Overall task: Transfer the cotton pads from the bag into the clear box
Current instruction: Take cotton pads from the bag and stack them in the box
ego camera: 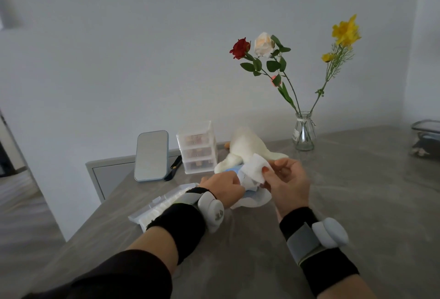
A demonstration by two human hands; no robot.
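- Right hand (287, 179) – thumb and forefinger pinch the edge of one white cotton pad (255, 167); the other fingers are loosely curled and touch nothing I can see.
- The pad is held up off the table, at 12 o'clock of the bag's mouth, and its lower edge meets the bag top.
- Left hand (222, 186) is clenched on the bag (256, 198), back of hand up. The fingertips are hidden behind the bag's crumpled top.
- The bag is blue and white with its lower end resting on the grey table (357, 191), between the two hands.
- Clear box (162, 205) lies flat on the table at 9 o'clock of the left hand, just beside the wrist. White shows inside it, but I can't make out single pads.
- Both wrists have a black band with a grey puck strapped on – left (212, 209), right (329, 232).
- At 12 o'clock of the hands is a white plush toy (247, 147), close behind the pad.
- At 11 o'clock are a small clear drawer unit (197, 147) and a standing mirror (151, 155).
- At 1 o'clock is a glass vase (304, 133) of flowers, well apart from the hands.
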